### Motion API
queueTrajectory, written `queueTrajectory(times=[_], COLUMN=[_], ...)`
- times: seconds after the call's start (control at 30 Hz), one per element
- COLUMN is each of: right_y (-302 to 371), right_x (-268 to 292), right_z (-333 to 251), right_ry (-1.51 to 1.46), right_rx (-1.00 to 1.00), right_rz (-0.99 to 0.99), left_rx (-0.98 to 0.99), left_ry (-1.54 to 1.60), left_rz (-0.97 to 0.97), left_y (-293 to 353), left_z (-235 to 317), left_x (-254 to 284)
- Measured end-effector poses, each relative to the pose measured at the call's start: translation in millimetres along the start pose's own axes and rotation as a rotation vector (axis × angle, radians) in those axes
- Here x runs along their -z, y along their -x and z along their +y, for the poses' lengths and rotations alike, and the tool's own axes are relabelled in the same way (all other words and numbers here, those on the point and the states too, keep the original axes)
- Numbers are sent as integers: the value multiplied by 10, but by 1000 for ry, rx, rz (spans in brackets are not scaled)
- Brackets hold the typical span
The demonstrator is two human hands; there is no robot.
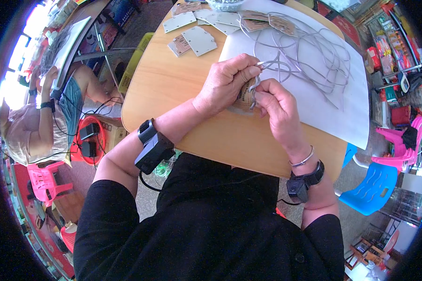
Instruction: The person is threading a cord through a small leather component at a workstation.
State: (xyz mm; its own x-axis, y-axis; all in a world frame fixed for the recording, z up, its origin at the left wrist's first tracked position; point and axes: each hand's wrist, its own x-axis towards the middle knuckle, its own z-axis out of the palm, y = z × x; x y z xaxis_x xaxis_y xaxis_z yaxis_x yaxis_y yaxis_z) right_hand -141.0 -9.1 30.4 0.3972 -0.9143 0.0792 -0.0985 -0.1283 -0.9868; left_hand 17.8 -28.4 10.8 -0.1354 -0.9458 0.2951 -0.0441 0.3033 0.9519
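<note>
Over the near part of the wooden table [162, 84], my left hand [227, 83] and my right hand [280, 105] are close together. Both pinch a thin grey cord [254, 86], which is looped or twisted between my fingertips. From my left fingers the cord runs off in loose loops to the right across a white sheet [354, 124]. Beneath my hands is a small brown printed piece [245, 97], partly covered by my fingers; I cannot tell whether the cord passes through it.
Flat off-white plates with small holes [199, 40] and brown pieces [282, 24] lie at the table's far side, near a clear bowl [226, 4]. Another person [37, 126] sits at the left. A blue chair [370, 189] and pink chairs [403, 143] stand at right.
</note>
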Motion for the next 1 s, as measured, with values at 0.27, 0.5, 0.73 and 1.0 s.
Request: queueTrajectory(times=[0.27,0.5,0.73,1.0], right_y=[-56,-47,-50,-27], right_x=[74,103,100,57], right_z=[-89,-38,-12,-8], right_ry=[-209,-375,-410,-361], right_rx=[-210,-236,-248,-258], right_rz=[-100,-230,-244,-132], left_rx=[11,19,39,-9], left_ry=[136,143,30,8], left_rz=[133,146,108,104], left_y=[-27,-42,-15,-17], left_z=[48,30,82,14], left_x=[10,16,26,9])
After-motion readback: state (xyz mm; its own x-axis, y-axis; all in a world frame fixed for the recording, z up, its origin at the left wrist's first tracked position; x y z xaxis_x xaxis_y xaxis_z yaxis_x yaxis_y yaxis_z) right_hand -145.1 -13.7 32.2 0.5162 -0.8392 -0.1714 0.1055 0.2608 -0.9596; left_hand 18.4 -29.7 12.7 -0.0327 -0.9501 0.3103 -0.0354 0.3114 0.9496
